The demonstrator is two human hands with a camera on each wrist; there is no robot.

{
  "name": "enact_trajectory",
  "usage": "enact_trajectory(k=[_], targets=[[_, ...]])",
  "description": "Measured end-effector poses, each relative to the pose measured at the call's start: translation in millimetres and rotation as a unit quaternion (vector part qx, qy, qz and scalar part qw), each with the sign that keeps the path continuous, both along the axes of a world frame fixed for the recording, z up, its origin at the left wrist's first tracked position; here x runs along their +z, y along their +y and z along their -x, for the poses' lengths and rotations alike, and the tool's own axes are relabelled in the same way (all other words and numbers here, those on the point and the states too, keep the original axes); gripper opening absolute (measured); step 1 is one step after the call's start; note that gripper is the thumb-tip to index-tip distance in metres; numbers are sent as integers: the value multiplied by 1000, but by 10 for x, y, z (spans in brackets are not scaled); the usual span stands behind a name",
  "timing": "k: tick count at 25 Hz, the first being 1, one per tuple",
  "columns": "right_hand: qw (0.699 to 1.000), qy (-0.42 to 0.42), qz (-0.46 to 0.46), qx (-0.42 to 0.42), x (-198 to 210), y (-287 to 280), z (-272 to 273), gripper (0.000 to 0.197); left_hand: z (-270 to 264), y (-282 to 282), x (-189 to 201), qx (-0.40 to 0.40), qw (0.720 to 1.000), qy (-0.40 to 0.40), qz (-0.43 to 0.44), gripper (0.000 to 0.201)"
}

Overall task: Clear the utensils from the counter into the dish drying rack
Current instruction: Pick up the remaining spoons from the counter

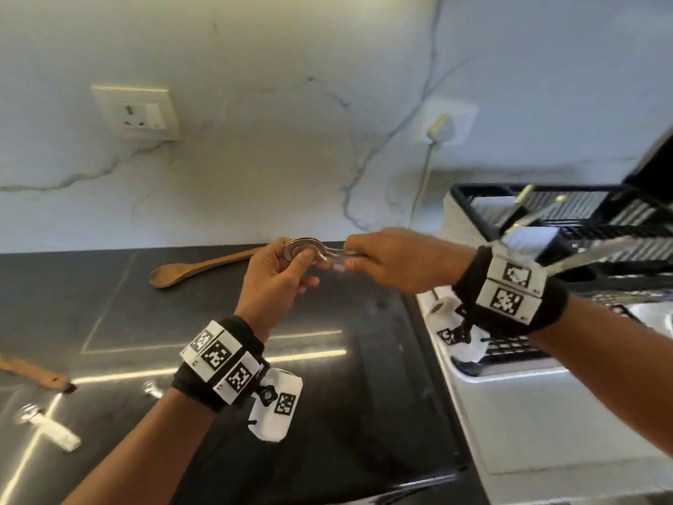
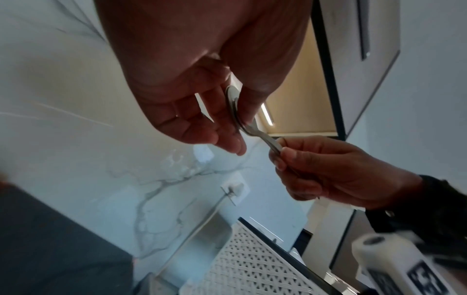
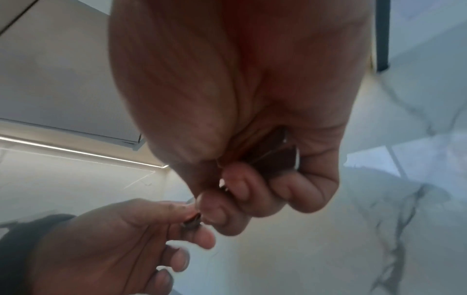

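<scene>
Both hands meet above the dark counter (image 1: 327, 395), sharing a small bunch of metal spoons (image 1: 309, 249) held clear of the surface. The left hand (image 1: 276, 275) pinches the bowl end, thumb pressed on top and the other fingers loosely curled beneath; in the left wrist view a spoon bowl (image 2: 233, 105) sits edge-on between thumb and forefinger. The right hand (image 1: 397, 260), at three o'clock from the left, has its fingers curled tightly round the handles, and the right wrist view shows a sliver of metal (image 3: 297, 159) inside that closed fist. How many spoons are in the bunch I cannot tell. A wooden spoon (image 1: 196, 267) lies on the counter at nine o'clock from the hands, near the marble wall. Another wooden handle (image 1: 32, 373) and a blurred metal utensil (image 1: 47, 428) lie toward eight o'clock at the counter's left edge. The black dish drying rack (image 1: 568, 216) stands at three o'clock beyond the right wrist, with utensils already propped in it.
</scene>
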State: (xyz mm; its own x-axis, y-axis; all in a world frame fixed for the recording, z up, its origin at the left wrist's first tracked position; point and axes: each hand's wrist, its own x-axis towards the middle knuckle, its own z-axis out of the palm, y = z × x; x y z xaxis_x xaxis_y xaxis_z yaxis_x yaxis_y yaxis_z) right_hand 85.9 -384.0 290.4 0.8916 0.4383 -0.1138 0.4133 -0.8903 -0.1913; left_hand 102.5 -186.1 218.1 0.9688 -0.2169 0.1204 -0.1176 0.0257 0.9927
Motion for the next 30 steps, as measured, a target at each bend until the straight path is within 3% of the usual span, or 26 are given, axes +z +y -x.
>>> enact_trajectory(k=[3, 6, 13, 18, 23, 30], targets=[[997, -5, 79, -15, 436, -757, -4, 21, -31, -697, 165, -41, 999, -20, -9, 19], [993, 17, 96, -64, 741, -1623, -22, 20, -36, -1367, 198, -67, 996, -37, -35, 26], [981, 119, 80, -134, 860, -3006, 73, 28, -1, -2280, 75, -129, 970, -108, -173, 46], [974, 185, 65, -116, 750, -3266, 85, 25, -38, -2579, 2, -182, 945, -105, -250, 77], [966, 218, 112, -85, 662, -3231, -25, 26, -24, -2687, 20, -186, 952, -62, -235, 79], [982, 121, 89, -111, 882, -3284, -419, 27, -91, -2670, -2, -188, 958, -27, -214, 106]])
